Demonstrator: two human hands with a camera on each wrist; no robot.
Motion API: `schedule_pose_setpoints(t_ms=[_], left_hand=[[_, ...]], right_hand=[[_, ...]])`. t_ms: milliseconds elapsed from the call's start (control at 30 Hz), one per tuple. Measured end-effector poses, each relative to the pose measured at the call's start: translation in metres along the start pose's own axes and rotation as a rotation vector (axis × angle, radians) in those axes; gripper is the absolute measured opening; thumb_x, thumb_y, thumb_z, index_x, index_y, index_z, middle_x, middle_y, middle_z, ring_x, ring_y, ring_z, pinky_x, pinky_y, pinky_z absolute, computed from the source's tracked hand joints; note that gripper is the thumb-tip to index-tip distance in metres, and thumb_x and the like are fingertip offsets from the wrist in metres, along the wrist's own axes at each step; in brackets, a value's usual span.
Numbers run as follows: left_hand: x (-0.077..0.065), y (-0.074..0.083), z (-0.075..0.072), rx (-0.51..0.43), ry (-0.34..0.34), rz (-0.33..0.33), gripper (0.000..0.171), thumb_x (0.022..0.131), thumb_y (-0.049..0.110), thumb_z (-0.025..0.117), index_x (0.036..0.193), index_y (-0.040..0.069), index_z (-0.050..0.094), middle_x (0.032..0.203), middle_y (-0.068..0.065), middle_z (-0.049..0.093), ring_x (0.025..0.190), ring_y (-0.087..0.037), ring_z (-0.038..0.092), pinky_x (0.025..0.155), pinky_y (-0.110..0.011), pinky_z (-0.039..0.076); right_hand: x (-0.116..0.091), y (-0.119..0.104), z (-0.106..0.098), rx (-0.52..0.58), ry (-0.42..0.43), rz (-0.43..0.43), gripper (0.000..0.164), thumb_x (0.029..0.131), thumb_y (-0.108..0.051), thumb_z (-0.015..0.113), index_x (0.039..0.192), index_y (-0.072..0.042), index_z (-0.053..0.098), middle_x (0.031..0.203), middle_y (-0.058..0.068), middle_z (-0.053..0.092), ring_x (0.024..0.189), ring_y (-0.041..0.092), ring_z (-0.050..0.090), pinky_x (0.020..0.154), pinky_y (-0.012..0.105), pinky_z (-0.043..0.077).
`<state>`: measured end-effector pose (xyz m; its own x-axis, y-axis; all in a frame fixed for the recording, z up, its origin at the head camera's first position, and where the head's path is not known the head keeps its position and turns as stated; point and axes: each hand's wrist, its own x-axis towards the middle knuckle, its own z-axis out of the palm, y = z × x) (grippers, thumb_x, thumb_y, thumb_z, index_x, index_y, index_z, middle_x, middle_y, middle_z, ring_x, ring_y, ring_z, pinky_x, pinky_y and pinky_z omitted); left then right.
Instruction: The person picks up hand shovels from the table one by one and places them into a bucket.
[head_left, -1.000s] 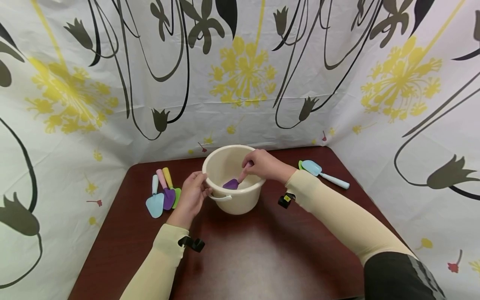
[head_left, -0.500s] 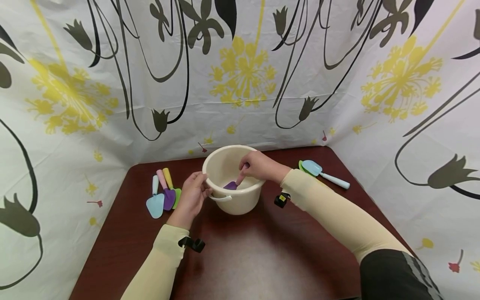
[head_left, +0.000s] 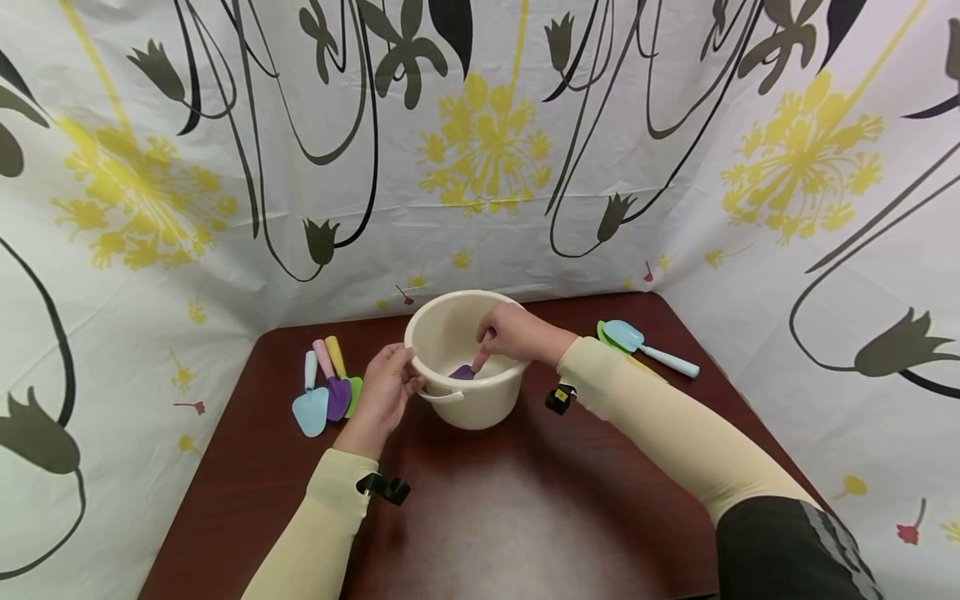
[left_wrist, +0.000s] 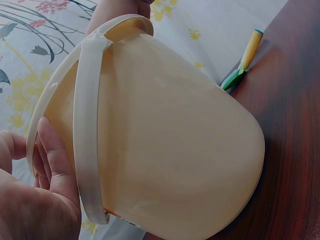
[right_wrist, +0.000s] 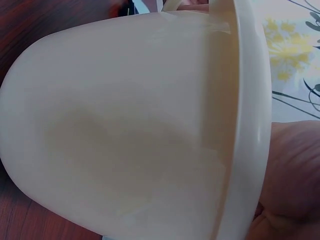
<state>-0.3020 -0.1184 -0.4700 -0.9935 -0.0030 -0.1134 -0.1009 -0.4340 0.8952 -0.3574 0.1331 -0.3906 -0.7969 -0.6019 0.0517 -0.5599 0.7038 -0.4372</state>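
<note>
In the head view a cream bucket (head_left: pixel 480 406) stands upright on the dark red table. My left hand (head_left: pixel 384 387) grips its left rim; the left wrist view shows the thumb and fingers of that hand (left_wrist: pixel 42 200) on either side of the rim, beside the bail handle (left_wrist: pixel 87 135). Reaching over the right rim, my right hand (head_left: pixel 513 333) pinches the pink handle of a toy trowel (head_left: pixel 463 372) whose purple blade points down inside the bucket. The bucket wall (right_wrist: pixel 125 125) hides most of the right hand (right_wrist: pixel 290 180) and all of the trowel in the right wrist view.
Left of the bucket lie a blue trowel (head_left: pixel 311 410), a purple trowel (head_left: pixel 338 396) with a pink handle and a green one (head_left: pixel 353 398) with a yellow handle. At right, another blue trowel (head_left: pixel 624 335) overlaps a green one. A patterned curtain (head_left: pixel 480 242) encloses the table.
My right hand has moved slightly left and deeper into the bucket, taking the purple trowel lower. A yellow handle now shows beside the right sleeve. The left hand and bucket hold still.
</note>
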Motion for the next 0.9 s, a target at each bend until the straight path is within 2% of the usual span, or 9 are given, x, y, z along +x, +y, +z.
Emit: schedule_pose_setpoints(t_ms=[167,300,433,600,733,900], left_hand=[[-0.0003,0.0003,0.0003,0.003,-0.001,0.0,0.007,0.112,0.013,0.06,0.111,0.006,0.056,0.082,-0.002,0.059,0.071,-0.012,0.06,0.064,-0.02,0.056],[-0.0005,0.0004,0.0006,0.001,-0.002,0.001,0.007,0.112,0.012,0.059,0.112,0.006,0.056,0.082,-0.002,0.059,0.07,-0.012,0.06,0.064,-0.02,0.056],[-0.0004,-0.0001,0.0002,0.004,-0.003,0.0,0.007,0.113,0.012,0.058,0.113,0.005,0.056,0.083,-0.002,0.059,0.07,-0.012,0.06,0.064,-0.02,0.055],[-0.0006,-0.0001,0.0006,0.005,-0.004,-0.001,0.007,0.112,0.012,0.059,0.113,0.006,0.056,0.083,-0.002,0.059,0.071,-0.012,0.06,0.065,-0.02,0.056],[-0.0003,-0.0003,0.0,0.003,-0.008,0.0,0.007,0.112,0.012,0.058,0.112,0.006,0.055,0.083,-0.002,0.059,0.071,-0.012,0.06,0.065,-0.02,0.056],[-0.0002,-0.0004,-0.0002,0.006,-0.009,0.001,0.008,0.112,0.012,0.059,0.114,0.005,0.055,0.083,-0.002,0.059,0.071,-0.012,0.061,0.065,-0.02,0.056]], right_hand=[[0.0004,-0.0019,-0.0005,-0.035,-0.019,-0.019,0.005,0.092,-0.003,0.078,0.096,-0.004,0.082,0.092,-0.001,0.08,0.082,0.011,0.065,0.08,0.029,0.056],[0.0015,-0.0022,-0.0002,-0.04,-0.036,-0.009,0.005,0.092,-0.006,0.085,0.094,-0.003,0.082,0.09,0.001,0.079,0.078,0.012,0.063,0.076,0.028,0.055],[0.0028,-0.0021,0.0015,-0.037,-0.045,-0.009,0.016,0.088,-0.013,0.093,0.087,-0.002,0.081,0.081,0.0,0.075,0.07,0.012,0.059,0.068,0.026,0.051],[0.0043,-0.0005,0.0042,-0.045,-0.051,0.019,0.032,0.083,-0.024,0.099,0.073,-0.005,0.075,0.064,-0.006,0.058,0.06,0.01,0.046,0.059,0.024,0.04],[0.0053,-0.0007,0.0048,-0.118,-0.066,0.021,0.047,0.082,-0.029,0.1,0.063,-0.011,0.061,0.058,-0.009,0.041,0.058,0.009,0.036,0.058,0.024,0.033],[0.0044,-0.0042,0.0025,-0.216,-0.092,-0.02,0.053,0.082,-0.034,0.1,0.06,-0.012,0.057,0.057,-0.009,0.04,0.059,0.011,0.036,0.06,0.024,0.035]])
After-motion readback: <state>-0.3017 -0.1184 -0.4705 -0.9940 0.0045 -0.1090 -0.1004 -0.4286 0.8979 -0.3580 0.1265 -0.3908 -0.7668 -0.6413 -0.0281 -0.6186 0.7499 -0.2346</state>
